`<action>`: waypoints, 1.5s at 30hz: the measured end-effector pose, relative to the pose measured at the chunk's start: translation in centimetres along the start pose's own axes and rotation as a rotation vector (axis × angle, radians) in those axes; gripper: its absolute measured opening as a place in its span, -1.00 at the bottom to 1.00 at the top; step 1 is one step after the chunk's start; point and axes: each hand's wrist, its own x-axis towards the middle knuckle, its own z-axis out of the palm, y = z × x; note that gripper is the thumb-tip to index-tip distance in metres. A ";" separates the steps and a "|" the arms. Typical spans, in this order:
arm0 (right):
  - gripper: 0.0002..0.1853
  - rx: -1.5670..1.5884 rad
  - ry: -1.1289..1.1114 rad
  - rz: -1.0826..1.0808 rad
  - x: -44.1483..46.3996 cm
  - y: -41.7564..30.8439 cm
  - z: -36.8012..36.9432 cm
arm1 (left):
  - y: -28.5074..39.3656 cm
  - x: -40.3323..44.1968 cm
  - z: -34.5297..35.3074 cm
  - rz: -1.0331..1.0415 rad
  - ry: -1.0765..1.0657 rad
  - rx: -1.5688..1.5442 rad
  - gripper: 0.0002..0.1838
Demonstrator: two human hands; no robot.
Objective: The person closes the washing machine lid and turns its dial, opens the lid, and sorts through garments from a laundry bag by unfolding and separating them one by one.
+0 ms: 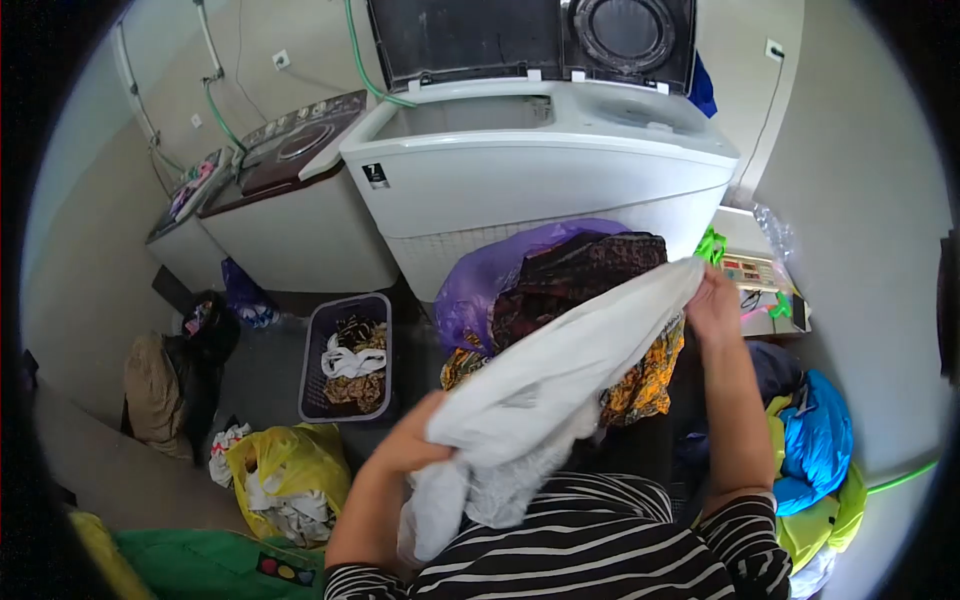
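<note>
A white cloth (550,365) is stretched diagonally between my two hands, in front of my striped shirt. My left hand (408,435) grips its lower left end, and a sheer, lacy part hangs below. At the upper right end, my right hand (712,305) is closed on the cloth. Behind it lies a purple plastic bag (465,290) with dark patterned fabric (580,270) on top. Orange and black patterned fabric (650,375) shows beneath the white cloth.
An open twin-tub washing machine (540,175) stands ahead, with other machines (300,225) to its left. A basket of clothes (308,375) and a yellow bag (335,455) are at left. Blue (815,440) and lime bundles lie at right, below a white shelf holding small items.
</note>
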 end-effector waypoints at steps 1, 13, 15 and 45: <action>-0.74 0.004 -0.021 0.059 -0.6 1.9 0.0 | 0.7 -0.6 -0.8 0.116 0.154 -0.024 -0.29; -0.24 -0.814 -1.078 0.364 -11.5 20.9 7.8 | -4.4 -1.1 -0.7 0.194 0.708 -0.726 -0.50; -0.28 -0.873 -1.158 0.301 -12.3 22.2 8.6 | -6.2 -1.9 0.3 0.158 0.755 -0.783 -0.51; -0.62 -0.802 -0.674 0.928 -10.5 23.3 -1.1 | -25.1 -9.6 -25.5 -0.199 1.532 0.304 -0.44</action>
